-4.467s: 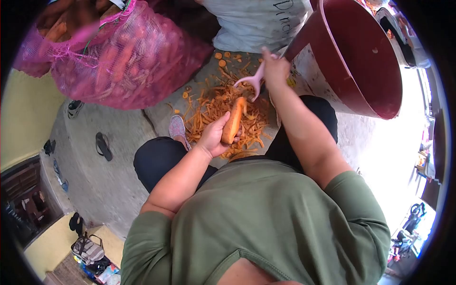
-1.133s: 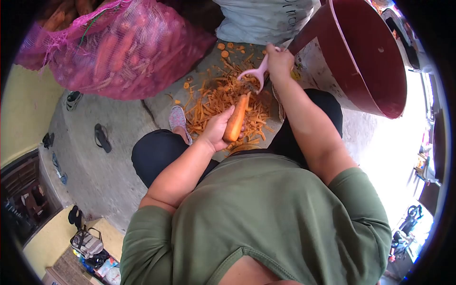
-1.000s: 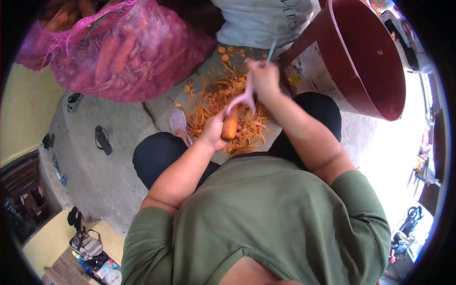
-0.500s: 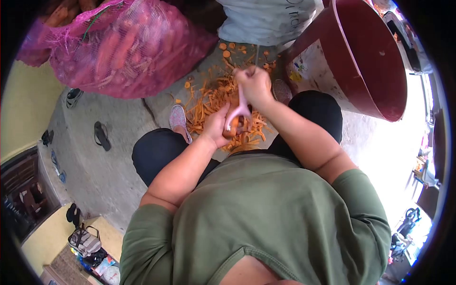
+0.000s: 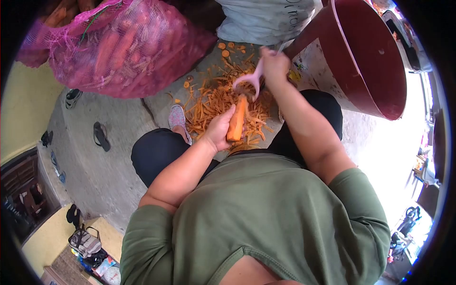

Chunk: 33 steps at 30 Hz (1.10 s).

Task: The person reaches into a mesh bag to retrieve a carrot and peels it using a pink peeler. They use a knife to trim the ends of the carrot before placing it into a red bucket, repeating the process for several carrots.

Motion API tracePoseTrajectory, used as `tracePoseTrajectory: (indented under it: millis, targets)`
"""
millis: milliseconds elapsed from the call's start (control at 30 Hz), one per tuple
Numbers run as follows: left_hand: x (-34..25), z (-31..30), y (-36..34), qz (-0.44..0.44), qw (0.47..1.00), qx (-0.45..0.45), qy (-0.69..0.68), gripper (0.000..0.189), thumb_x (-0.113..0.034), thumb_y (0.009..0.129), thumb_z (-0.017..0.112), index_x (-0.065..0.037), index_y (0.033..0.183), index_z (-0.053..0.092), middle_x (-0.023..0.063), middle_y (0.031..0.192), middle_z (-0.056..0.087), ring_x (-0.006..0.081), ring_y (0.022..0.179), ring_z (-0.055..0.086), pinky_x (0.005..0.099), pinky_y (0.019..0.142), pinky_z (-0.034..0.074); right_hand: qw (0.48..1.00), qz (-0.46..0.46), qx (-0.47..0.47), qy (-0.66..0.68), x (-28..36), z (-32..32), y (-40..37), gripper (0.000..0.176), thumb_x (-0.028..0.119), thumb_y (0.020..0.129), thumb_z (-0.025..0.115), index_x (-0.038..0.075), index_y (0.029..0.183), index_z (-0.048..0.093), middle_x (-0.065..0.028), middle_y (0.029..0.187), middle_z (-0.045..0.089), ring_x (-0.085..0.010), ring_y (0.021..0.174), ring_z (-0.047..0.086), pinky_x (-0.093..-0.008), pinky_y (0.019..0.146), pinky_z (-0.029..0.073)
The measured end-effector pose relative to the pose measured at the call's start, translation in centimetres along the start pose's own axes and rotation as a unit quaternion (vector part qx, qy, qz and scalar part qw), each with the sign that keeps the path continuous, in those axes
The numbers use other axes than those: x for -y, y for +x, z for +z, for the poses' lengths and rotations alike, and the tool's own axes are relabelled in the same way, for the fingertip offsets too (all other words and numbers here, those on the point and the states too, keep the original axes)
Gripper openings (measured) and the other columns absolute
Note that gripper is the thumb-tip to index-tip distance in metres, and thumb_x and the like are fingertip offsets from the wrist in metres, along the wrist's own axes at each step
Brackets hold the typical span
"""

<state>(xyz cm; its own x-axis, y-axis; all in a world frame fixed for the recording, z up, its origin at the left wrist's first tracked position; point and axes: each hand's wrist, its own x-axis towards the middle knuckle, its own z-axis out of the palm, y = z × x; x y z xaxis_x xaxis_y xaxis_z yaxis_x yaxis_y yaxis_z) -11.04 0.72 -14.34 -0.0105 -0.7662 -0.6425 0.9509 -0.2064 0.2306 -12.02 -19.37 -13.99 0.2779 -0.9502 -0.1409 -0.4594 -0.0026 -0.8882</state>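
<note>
My left hand (image 5: 220, 130) grips a carrot (image 5: 236, 122) by its near end, and the carrot points away from me. Its near part is bright orange, while the far tip looks darker. In my right hand (image 5: 276, 66) is a pink Y-shaped peeler (image 5: 254, 80), fingers wrapped round the handle. The peeler's forked head is at the carrot's far tip. Below both hands, a heap of orange peelings (image 5: 209, 111) covers the concrete floor between my feet.
A pink mesh sack full of carrots (image 5: 123, 52) stands at the upper left. Beyond the peelings is a white sack (image 5: 261, 21). A large dark red tub (image 5: 380, 61) leans at the right. Cut carrot ends (image 5: 225, 53) and a black flip-flop (image 5: 101, 136) lie on the floor.
My right hand has moved away from me and to the right with the peeler, from over the carrot's near part to its far tip. The carrot now shows more openly in my left hand.
</note>
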Motion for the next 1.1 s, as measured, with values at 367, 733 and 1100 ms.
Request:
tracePoseTrajectory:
  millis: [367, 733, 1100]
  targets:
    - [-0.1, -1.9, 0.8, 0.022, 1.0, 0.016, 0.008, 0.034, -0.038, 0.087, 0.032, -0.01, 0.102, 0.045, 0.0058, 0.079, 0.05, 0.0177, 0.074, 0.053, 0.0332, 0.061, 0.047, 0.996, -0.057, 0.038, -0.054, -0.3, 1.0, -2.1, 0.029, 0.025, 0.069, 0.062, -0.002, 0.064, 0.053, -0.0062, 0.059, 0.054, -0.0136, 0.052, 0.047, -0.0283, 0.05, 0.039]
    - [-0.5, -1.1, 0.3, 0.011, 0.999, 0.011, 0.038, 0.037, -0.038, 0.087, 0.032, -0.009, 0.107, 0.043, 0.0076, 0.084, 0.052, 0.0201, 0.075, 0.055, 0.0317, 0.056, 0.047, 0.988, -0.042, 0.143, -0.044, 0.2, 0.7, -5.7, 0.033, 0.031, 0.068, 0.062, -0.002, 0.066, 0.055, -0.0072, 0.057, 0.054, -0.0136, 0.052, 0.049, -0.0288, 0.05, 0.041]
    - [-1.3, 0.8, -0.4, 0.03, 0.998, -0.055, -0.001, 0.034, -0.035, 0.087, 0.031, -0.007, 0.102, 0.045, 0.007, 0.081, 0.054, 0.0177, 0.068, 0.054, 0.032, 0.055, 0.046, 0.975, -0.013, 0.223, -0.013, 1.6, -0.3, -6.9, 0.031, 0.029, 0.065, 0.061, -0.002, 0.066, 0.056, -0.0135, 0.06, 0.057, -0.0195, 0.059, 0.057, -0.0306, 0.058, 0.044]
